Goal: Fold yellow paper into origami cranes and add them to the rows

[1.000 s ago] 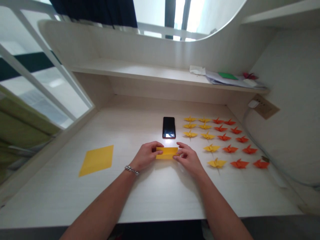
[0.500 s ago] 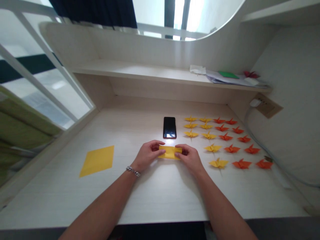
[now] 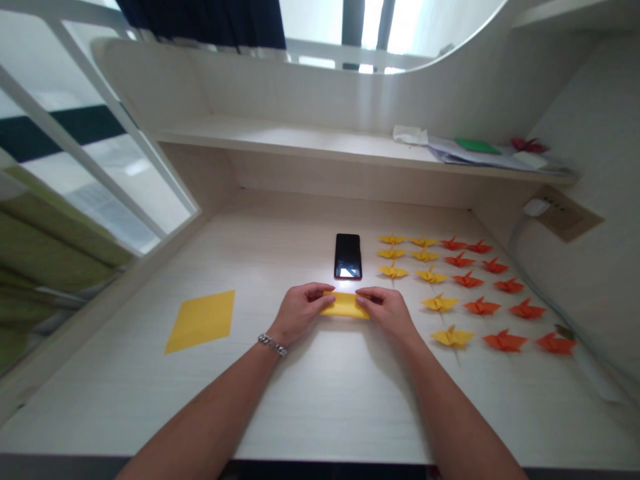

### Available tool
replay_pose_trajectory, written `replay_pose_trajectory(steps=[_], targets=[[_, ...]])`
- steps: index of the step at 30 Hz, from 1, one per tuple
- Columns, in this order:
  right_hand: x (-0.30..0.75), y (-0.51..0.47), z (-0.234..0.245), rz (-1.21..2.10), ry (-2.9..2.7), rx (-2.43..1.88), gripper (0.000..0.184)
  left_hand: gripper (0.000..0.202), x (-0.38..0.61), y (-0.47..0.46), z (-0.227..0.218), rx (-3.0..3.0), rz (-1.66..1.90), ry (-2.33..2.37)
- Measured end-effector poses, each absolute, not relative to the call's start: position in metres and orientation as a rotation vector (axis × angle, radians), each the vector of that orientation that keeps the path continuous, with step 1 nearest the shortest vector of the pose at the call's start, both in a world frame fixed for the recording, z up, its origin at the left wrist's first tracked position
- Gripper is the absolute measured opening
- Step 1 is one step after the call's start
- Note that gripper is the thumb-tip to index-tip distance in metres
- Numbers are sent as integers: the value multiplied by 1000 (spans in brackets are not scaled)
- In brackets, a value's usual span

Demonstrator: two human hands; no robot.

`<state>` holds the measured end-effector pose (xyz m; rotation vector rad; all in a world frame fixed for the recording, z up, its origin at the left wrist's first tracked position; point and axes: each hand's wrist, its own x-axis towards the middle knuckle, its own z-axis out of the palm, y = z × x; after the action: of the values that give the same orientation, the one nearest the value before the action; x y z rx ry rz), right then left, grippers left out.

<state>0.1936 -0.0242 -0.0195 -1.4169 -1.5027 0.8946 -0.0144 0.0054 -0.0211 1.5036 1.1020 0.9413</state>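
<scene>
I've got a black phone (image 3: 348, 256) lying flat just off centre toward 4 o'clock, and a white shelf (image 3: 280, 133) at 12 that carries a crumpled white paper (image 3: 410, 135) between 1 and 2, then loose sheets (image 3: 465, 156) with a green piece (image 3: 477, 145) on top at 2. Beige socket panel (image 3: 570, 215) at 3, white plug (image 3: 536, 207) in it, grey cable (image 3: 539, 295) trailing toward 4. On my feed's other side: dark curtain (image 3: 205, 23) at 11, white rails (image 3: 93, 165) at 10, olive-green cloth (image 3: 55, 243) at 9.
</scene>
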Motion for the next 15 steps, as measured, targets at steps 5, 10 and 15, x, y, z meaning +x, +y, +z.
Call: replay_pose_trajectory(steps=[5,10,15], targets=[[196,-27,-19,891,-1497,-1405,22,32,-14,6,-21,1516,931,1114],[201,-28,-17,896,-1523,-1390,22,32,-13,6,-22,1544,921,1120],[202,-29,-17,932,-1503,-1363,24,33,-12,6,-24,1514,937,1121]])
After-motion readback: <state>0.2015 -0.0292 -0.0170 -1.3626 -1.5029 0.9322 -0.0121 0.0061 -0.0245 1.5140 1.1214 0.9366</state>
